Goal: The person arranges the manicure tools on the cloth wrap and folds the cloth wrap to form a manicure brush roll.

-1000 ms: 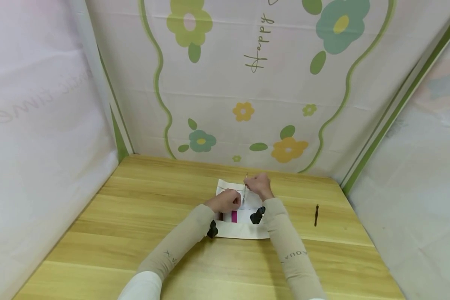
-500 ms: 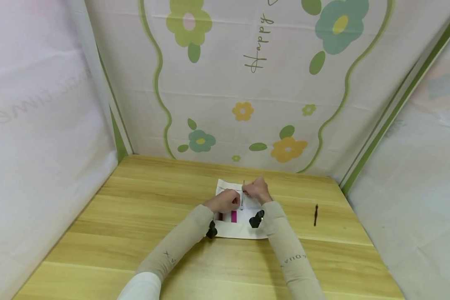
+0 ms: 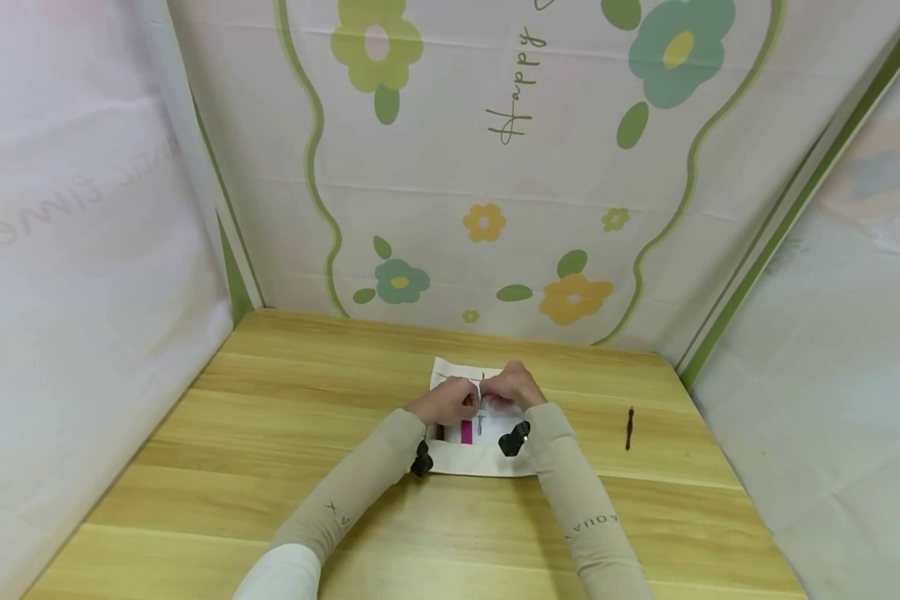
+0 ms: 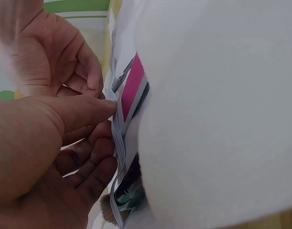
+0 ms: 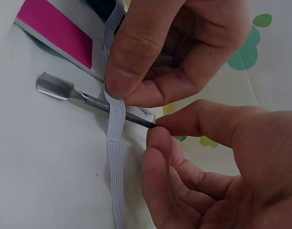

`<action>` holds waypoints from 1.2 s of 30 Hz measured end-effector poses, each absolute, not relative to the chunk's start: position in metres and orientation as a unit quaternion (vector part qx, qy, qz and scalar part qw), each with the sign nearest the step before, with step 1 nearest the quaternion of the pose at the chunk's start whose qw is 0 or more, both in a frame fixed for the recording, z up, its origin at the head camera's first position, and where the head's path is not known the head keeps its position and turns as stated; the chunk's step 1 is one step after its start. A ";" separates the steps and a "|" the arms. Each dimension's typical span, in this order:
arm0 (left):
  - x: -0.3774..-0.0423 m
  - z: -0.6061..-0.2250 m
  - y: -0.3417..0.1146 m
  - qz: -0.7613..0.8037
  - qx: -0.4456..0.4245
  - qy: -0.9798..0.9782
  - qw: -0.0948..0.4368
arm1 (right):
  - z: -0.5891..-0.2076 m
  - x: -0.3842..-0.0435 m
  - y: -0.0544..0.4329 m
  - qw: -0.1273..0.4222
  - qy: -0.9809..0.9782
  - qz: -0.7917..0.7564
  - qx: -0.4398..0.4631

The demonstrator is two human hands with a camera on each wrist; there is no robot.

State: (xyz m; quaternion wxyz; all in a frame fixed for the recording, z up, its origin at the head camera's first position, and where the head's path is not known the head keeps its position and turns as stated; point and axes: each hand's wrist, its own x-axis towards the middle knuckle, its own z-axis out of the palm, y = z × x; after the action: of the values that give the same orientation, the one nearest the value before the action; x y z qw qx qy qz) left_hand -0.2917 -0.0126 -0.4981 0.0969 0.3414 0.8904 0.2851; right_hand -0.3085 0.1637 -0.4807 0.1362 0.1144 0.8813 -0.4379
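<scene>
My left hand [image 3: 450, 402] pinches a pale ribbed elastic band [image 5: 116, 162] between thumb and fingers, above an open white fabric pouch [image 3: 480, 460]. With thumb and fingertips, my right hand [image 3: 515, 385] holds the thin far end of a metal cuticle pusher [image 5: 95, 101]. The pusher passes under the band, and its flat spoon-shaped end lies out on the near side over the white fabric. Beside it, a magenta-and-white block [image 5: 60, 33] is tucked behind the band. A brush with brown bristles [image 4: 107, 210] shows lower in the left wrist view, also at the band.
A thin dark tool [image 3: 629, 429] lies alone on the wooden table [image 3: 330, 367], right of the pouch. Patterned fabric walls [image 3: 412, 167] enclose the table at the back and both sides. Black wrist cameras [image 3: 513, 439] hang close over the pouch.
My right hand has moved left and toward me, sliding the cuticle pusher under the band until its flat end reaches nearer the pouch's front flap. The left hand has stayed in place.
</scene>
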 end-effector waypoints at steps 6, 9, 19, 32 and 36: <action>-0.292 -0.499 -0.013 0.287 0.342 0.889 0.102 | -0.478 -0.306 0.165 0.179 0.861 -0.464 0.106; -0.292 -0.498 -0.013 0.289 0.342 0.888 0.106 | -0.478 -0.311 0.168 0.195 0.857 -0.466 0.098; -0.288 -0.495 -0.013 0.284 0.340 0.891 0.103 | -0.479 -0.329 0.169 0.159 0.906 -0.387 0.071; -0.287 -0.494 -0.011 0.287 0.346 0.888 0.101 | -0.479 -0.328 0.146 0.140 0.911 -0.370 0.118; -0.287 -0.492 -0.012 0.286 0.350 0.887 0.096 | -0.481 -0.327 0.145 0.132 0.914 -0.364 0.123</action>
State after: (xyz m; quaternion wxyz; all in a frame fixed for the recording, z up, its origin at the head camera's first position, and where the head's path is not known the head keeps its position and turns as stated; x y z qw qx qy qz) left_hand -0.2871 -0.0120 -0.4924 0.0955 0.3505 0.8866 0.2863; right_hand -0.3271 0.1445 -0.4806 0.1322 0.1225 0.9136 -0.3645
